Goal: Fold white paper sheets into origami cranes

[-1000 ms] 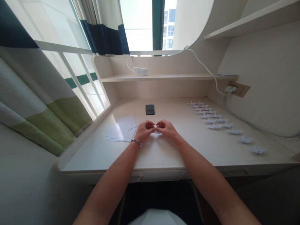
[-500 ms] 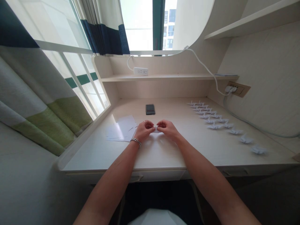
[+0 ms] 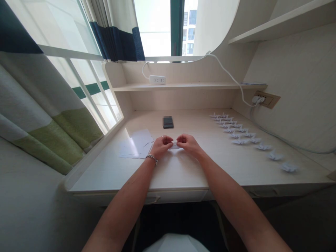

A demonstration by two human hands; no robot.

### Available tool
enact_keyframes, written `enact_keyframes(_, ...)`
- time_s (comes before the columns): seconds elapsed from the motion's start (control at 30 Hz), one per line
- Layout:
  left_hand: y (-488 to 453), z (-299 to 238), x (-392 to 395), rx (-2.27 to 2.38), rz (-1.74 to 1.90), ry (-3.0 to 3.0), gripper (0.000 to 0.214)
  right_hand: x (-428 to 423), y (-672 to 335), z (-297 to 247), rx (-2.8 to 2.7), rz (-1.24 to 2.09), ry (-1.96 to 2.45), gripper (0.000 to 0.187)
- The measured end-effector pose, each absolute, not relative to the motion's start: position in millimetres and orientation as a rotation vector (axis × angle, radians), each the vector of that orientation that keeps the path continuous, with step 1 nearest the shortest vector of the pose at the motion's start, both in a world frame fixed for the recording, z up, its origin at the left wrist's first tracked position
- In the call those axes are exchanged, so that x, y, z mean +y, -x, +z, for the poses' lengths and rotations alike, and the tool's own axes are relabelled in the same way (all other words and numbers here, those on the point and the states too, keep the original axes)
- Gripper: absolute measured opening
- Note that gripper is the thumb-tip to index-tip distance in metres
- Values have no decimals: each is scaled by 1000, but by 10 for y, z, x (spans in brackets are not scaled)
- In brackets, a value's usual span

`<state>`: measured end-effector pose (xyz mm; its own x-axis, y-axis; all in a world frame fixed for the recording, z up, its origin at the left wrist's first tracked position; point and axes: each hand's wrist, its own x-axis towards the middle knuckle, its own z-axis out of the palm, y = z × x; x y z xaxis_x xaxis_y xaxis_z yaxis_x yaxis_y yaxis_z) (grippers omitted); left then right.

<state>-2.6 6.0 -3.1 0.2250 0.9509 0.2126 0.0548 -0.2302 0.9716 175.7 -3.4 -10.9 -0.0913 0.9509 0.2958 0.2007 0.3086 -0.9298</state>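
Silver-toned chain bracelet (image 3: 152,158), chunky links, around left wrist near centre of frame. Thin, shiny ring (image 3: 163,137) on left fingers (image 3: 168,138). Forearms (image 3: 131,189) bare, sleeveless to lower frame edge. Whitish garment (image 3: 177,244), angular outline, at bottom centre; details blurred.

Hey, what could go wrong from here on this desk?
The small white paper between your left hand and right hand might crease or tear if they pull unevenly. The bracelet sits close beside the loose sheets, so a sideways move could shift them. The nearest folded paper figure lies near the front edge of the desk, so a stray arm might knock it off.
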Motion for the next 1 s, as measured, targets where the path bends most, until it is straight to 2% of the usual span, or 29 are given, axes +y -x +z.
enact_keyframes(0.13, 20, -52, 75, 1010, 1188, -1533, 18, -13, -1761, -111, -1532, 859, 1132, 16)
enact_keyframes(0.4, 48, -112, 153, 1124, 1295, -1493, 17, -101, -1767, -44, -1484, 513, 1260, 15)
enact_keyframes(0.7, 31, -117, 141, 1099, 1315, -1541, 19, -93, -1626, -97, -1627, 632, 1227, 23)
enact_keyframes(1.0, -15, -59, 45, 1032, 1216, -1698, 13, -66, -1629, -116, -1562, 904, 1157, 27)
